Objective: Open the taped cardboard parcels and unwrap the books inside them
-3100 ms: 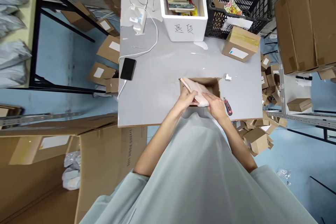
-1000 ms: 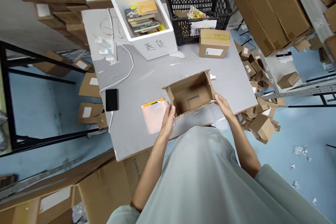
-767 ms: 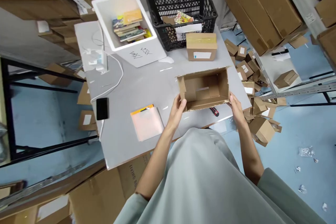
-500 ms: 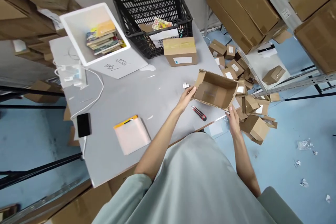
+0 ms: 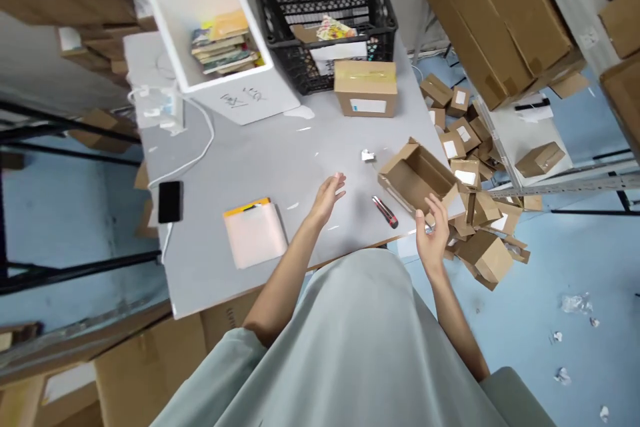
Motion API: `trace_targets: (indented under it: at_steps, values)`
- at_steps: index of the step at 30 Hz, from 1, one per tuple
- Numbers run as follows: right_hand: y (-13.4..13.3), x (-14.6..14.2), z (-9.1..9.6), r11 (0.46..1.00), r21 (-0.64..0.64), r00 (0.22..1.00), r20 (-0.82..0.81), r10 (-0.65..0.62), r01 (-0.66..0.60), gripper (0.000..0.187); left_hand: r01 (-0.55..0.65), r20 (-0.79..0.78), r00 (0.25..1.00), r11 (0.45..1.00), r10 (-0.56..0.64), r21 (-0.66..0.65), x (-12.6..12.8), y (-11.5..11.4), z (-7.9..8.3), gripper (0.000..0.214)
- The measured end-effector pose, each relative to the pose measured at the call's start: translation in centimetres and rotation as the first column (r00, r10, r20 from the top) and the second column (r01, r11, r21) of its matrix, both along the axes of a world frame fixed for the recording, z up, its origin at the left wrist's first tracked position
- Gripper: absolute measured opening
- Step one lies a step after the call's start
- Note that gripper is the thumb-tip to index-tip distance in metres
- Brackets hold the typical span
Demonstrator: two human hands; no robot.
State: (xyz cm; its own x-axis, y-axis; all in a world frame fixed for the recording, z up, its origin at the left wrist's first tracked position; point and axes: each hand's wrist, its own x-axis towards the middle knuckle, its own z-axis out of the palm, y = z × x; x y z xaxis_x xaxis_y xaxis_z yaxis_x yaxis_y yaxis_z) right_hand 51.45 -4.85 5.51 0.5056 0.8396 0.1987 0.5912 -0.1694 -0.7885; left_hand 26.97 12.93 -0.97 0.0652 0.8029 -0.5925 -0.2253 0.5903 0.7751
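An open cardboard box (image 5: pixel 400 177) with nothing visible inside lies tilted at the right edge of the table. My right hand (image 5: pixel 433 232) is open, fingers spread, just in front of the box's near side; whether a fingertip touches it I cannot tell. Over the middle of the table my left hand (image 5: pixel 327 199) is open and holds nothing. Between the two hands lies a red and black box cutter (image 5: pixel 385 212). Left of my left arm sits a pale pink packet with an orange edge (image 5: pixel 256 235).
A white foam box (image 5: pixel 240 95) of books and a black crate (image 5: pixel 325 73) stand at the back, with a taped carton (image 5: pixel 366 90) before the crate. A phone (image 5: pixel 171 202) lies at the left edge. Many small cartons (image 5: pixel 485 257) are heaped beyond the table's right side.
Both hands have let go of the cardboard box, which now rests on the table's right edge. My left hand has moved left, away from it. The view has shifted slightly.
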Motion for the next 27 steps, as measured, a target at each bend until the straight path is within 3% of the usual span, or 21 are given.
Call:
trace_targets:
  at_steps: [3, 6, 9, 12, 14, 15, 18, 21, 27]
  values:
    - [3.1, -4.1, 0.2, 0.967, -0.056, 0.964, -0.111, 0.243, -0.250, 0.041, -0.130, -0.035, 0.991, 0.990, 0.128, -0.052, -6.5, -3.2, -1.5, 0.029]
    - [5.8, -9.7, -2.7, 0.877, -0.161, 0.873, -0.279, 0.400, -0.453, 0.043, -0.265, -0.130, 0.959, 0.959, 0.251, -0.103, -13.5, -6.8, -3.5, 0.023]
    - [7.9, -16.2, -7.2, 0.701, -0.317, 0.755, -0.433, 0.493, -0.639, 0.039, -0.429, -0.277, 0.881, 0.894, 0.383, -0.127, -20.6, -10.2, -5.7, 0.019]
    - [9.2, -23.1, -11.4, 0.444, -0.570, 0.720, -0.499, 0.482, -0.692, 0.032, -0.521, -0.379, 0.814, 0.843, 0.441, -0.138, -27.1, -12.8, -7.9, 0.021]
    - [9.6, -27.4, -13.8, 0.340, -0.658, 0.729, -0.503, 0.465, -0.671, 0.031, -0.540, -0.438, 0.785, 0.830, 0.438, -0.138, -30.7, -13.8, -9.3, 0.026]
    - [9.6, -29.3, -14.8, 0.315, -0.683, 0.736, -0.500, 0.456, -0.659, 0.032, -0.538, -0.465, 0.776, 0.832, 0.426, -0.136, -32.2, -14.1, -10.0, 0.028]
    - [9.3, -34.3, -17.2, 0.280, -0.735, 0.766, -0.483, 0.424, -0.618, 0.041, -0.492, -0.523, 0.772, 0.861, 0.361, -0.131, -35.3, -14.6, -12.1, 0.036]
    - [8.4, -37.5, -18.6, 0.278, -0.762, 0.794, -0.467, 0.389, -0.584, 0.048, -0.412, -0.547, 0.790, 0.900, 0.276, -0.141, -36.9, -14.8, -13.9, 0.039]
    - [6.9, -39.4, -19.5, 0.341, -0.769, 0.830, -0.419, 0.368, -0.540, 0.043, -0.233, -0.589, 0.802, 0.961, 0.103, -0.149, -38.0, -14.5, -15.6, 0.030]
